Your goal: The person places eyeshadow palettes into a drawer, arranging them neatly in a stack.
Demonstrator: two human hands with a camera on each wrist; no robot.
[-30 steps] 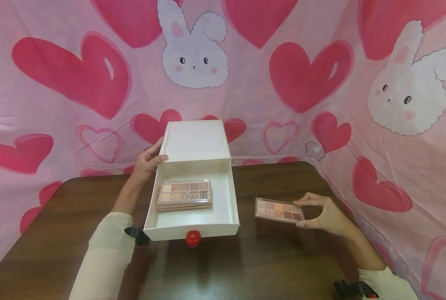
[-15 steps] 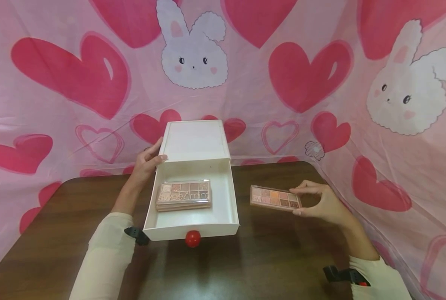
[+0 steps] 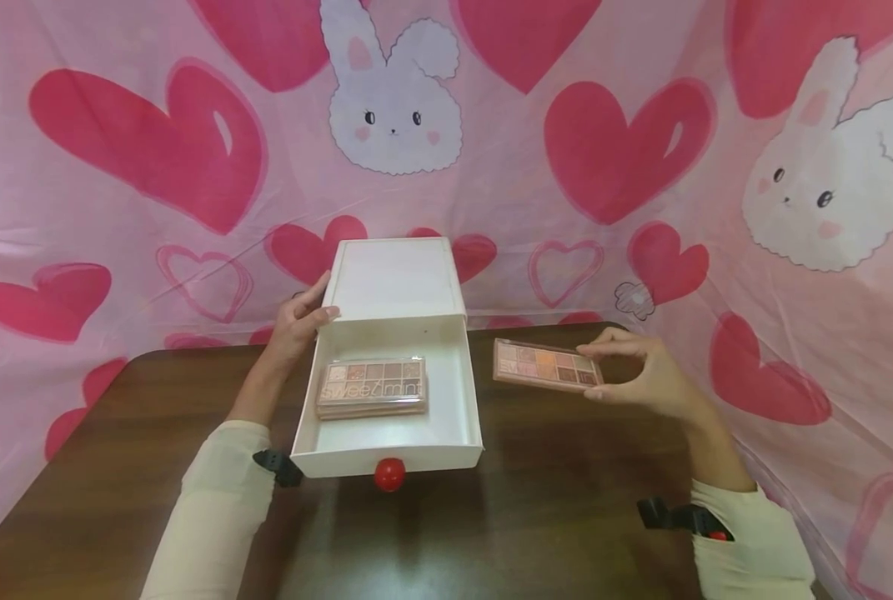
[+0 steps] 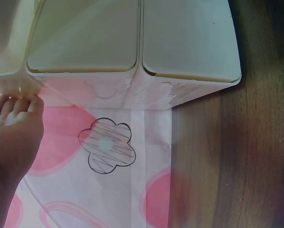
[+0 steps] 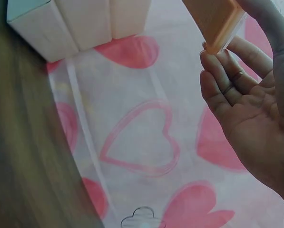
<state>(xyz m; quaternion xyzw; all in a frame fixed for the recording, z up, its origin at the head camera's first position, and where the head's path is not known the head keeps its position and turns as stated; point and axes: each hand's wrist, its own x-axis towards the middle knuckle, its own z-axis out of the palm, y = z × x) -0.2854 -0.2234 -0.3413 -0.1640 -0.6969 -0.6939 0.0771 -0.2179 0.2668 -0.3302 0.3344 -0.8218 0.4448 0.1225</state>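
Observation:
My right hand (image 3: 652,372) pinches an eyeshadow palette (image 3: 545,365) between thumb and fingers, right of the white drawer unit (image 3: 397,279) and above the table. In the right wrist view, a corner of the palette (image 5: 218,23) shows at the fingertips. My left hand (image 3: 296,329) grips the unit's upper left side, thumb over the top front edge. From the left wrist view, the fingers of that hand (image 4: 13,128) press on the unit's side. The pulled-out top drawer (image 3: 454,433) holds a small stack of palettes (image 3: 371,386) at its left, "sweetmint" lettered on the uppermost.
A red round knob (image 3: 389,475) sticks out from the drawer front. The brown wooden table (image 3: 566,517) lies beneath. A pink cloth with hearts and rabbits (image 3: 491,167) hangs close behind and to the right. Lower drawers (image 4: 189,38) below are closed.
My right hand has raised the eyeshadow palette and brought it slightly left, nearer the drawer. The left hand and the drawer unit stay in place.

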